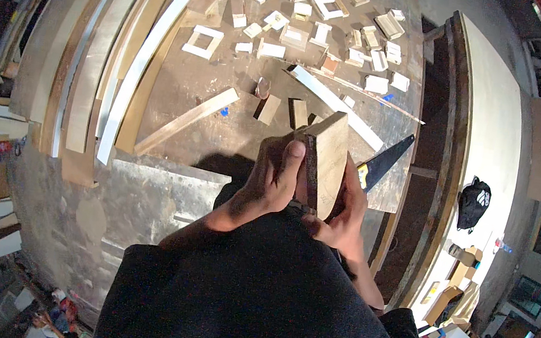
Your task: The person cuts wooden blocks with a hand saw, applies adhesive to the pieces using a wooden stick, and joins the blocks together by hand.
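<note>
Between my two hands, close to my chest, stands a pale wooden piece with a slanted upper end. My left hand is closed on its left side, thumb pointing up. A dark brown strip runs along that side; whether it is part of the wood or a separate thing, I cannot tell. My right hand grips the right side, fingers wrapped round the edge and thumb low. Just beyond my hands lie small wooden blocks. A handsaw with a dark blade and yellow-marked handle rests right of them.
Long boards lie side by side at the left. Several small wooden frames and pieces cover the worktable's far part. A white-faced strip and a loose batten lie nearer. At the right, another table bears a black bag.
</note>
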A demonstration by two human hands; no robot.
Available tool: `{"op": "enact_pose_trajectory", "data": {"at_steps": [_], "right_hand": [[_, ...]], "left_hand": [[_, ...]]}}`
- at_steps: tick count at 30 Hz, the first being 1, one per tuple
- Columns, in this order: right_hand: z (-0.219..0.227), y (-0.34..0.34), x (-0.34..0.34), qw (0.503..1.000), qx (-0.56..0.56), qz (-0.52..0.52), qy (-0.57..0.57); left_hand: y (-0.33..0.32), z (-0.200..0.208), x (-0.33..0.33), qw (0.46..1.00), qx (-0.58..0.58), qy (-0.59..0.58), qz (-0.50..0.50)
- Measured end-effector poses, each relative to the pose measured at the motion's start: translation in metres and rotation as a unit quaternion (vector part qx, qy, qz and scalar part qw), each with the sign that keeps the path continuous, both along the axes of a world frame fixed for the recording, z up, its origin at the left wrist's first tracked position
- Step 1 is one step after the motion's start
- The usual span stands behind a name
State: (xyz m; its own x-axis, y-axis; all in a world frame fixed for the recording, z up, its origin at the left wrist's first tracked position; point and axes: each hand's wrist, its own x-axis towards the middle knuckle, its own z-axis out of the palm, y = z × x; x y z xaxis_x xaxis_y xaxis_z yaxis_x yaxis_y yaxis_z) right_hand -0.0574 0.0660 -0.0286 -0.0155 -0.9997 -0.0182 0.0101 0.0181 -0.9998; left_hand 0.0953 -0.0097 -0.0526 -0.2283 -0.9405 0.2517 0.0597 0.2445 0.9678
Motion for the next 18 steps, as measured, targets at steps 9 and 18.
{"op": "enact_pose_trajectory", "data": {"at_steps": [9, 18], "right_hand": [[-0.035, 0.012, -0.037, 0.991, -0.017, -0.033, 0.127], [-0.022, -0.014, -0.008, 1.000, -0.001, 0.028, -0.008]], "left_hand": [[-0.010, 0.014, 0.009, 0.984, 0.162, 0.031, 0.070], [0.001, 0.012, -0.010, 0.992, 0.109, -0.031, 0.060]]}}
